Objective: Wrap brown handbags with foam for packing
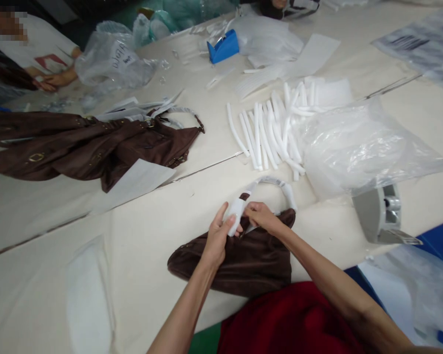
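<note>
A dark brown handbag (258, 260) lies on the table right in front of me. Its handle (276, 182) arches up behind it, mostly covered in white wrapping, with a short brown stretch showing. My left hand (218, 236) grips a piece of white foam sheet (237, 212) around the lower left end of the handle, thumb on top. Close beside it, the fingers of my right hand (262, 216) are pinched together at the handle's base; what lies between them is hidden.
White foam tubes (262, 132) are heaped beyond the bag, next to a clear plastic bag (354, 147). A grey tape dispenser (378, 216) stands right, a blue one (223, 46) farther back. More brown handbags (133, 147) lie left. A person (40, 54) is at the far left.
</note>
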`<state>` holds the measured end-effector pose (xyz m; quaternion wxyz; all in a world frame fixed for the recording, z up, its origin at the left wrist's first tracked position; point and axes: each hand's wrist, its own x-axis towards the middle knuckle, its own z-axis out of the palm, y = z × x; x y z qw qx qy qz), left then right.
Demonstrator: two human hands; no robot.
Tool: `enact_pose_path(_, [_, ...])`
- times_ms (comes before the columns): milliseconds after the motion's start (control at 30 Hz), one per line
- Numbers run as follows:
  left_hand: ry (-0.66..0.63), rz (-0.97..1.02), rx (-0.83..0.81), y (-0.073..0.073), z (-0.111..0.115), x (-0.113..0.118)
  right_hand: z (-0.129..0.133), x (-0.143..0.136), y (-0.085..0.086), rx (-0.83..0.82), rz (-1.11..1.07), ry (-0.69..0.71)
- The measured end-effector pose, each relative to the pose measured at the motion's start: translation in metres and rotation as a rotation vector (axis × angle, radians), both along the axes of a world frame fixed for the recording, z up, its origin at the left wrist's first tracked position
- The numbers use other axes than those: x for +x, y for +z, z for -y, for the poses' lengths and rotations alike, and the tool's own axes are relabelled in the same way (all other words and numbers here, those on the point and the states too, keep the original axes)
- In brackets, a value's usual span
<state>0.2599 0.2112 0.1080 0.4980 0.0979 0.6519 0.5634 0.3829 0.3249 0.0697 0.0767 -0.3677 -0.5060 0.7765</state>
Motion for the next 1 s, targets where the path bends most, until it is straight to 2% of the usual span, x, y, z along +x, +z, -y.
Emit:
enact_pose_path(67, [0.075,-0.124,0.053,0.008,-0.019,-0.029,-0.012,0.028,0.004,0.071,0.066,-0.081])
enact_pose_path(133, [0.165,-0.314,0.099,0.016,-0.038,-0.067,-0.020,0.064,0.007,0.150,0.160,-0.201])
enact_pose_path(200, [0.183,-0.582,0.000,0.026,-0.050,-0.105,-0.021,0.102,0.008,0.214,0.250,-0.296])
enact_pose_path(267, [0.131,-0.907,-0.168,0.036,-0.043,-0.127,-0.014,0.133,0.005,0.285,0.319,-0.317])
enact_pose_path(300, [0.104,-1.028,-0.225,0.040,-0.033,-0.128,-0.006,0.145,0.003,0.341,0.348,-0.310])
enact_pose_path(367, [0.038,-1.153,-0.241,0.041,-0.003,-0.113,0.013,0.158,-0.001,0.507,0.355,-0.270])
enact_pose_path(433, [-0.147,-1.201,-0.251,0.031,0.033,-0.084,0.038,0.159,-0.005,0.713,0.263,-0.154])
enact_pose_path(500, [-0.643,-1.224,-0.461,0.013,0.065,-0.058,0.062,0.151,-0.010,0.895,0.113,0.041])
enact_pose_path(533, [-0.843,-1.144,-0.587,0.003,0.077,-0.050,0.073,0.147,-0.013,0.962,0.049,0.141])
enact_pose_path(567, [-0.979,-1.076,-0.673,-0.005,0.085,-0.046,0.082,0.143,-0.016,1.003,0.005,0.221])
enact_pose_path(600, [-1.025,-1.038,-0.732,-0.012,0.090,-0.045,0.089,0.140,-0.020,1.019,-0.013,0.266])
enact_pose_path(667, [-0.934,-1.116,-0.728,-0.018,0.089,-0.050,0.099,0.141,-0.029,0.972,0.029,0.220])
enact_pose_path(733, [-0.778,-1.290,-0.613,-0.018,0.076,-0.053,0.105,0.149,-0.039,0.827,0.128,0.070])
enact_pose_path(767, [-0.741,-1.356,-0.548,-0.018,0.066,-0.052,0.108,0.154,-0.043,0.730,0.180,-0.008])
enact_pose_path(867, [-0.845,-1.426,-0.443,-0.022,0.031,-0.047,0.116,0.171,-0.054,0.405,0.314,-0.176])
enact_pose_path(933, [-0.947,-1.422,-0.440,-0.028,0.009,-0.050,0.124,0.179,-0.059,0.174,0.366,-0.210])
enact_pose_path(1000, [-0.984,-1.416,-0.440,-0.034,-0.010,-0.062,0.136,0.185,-0.062,-0.035,0.369,-0.223])
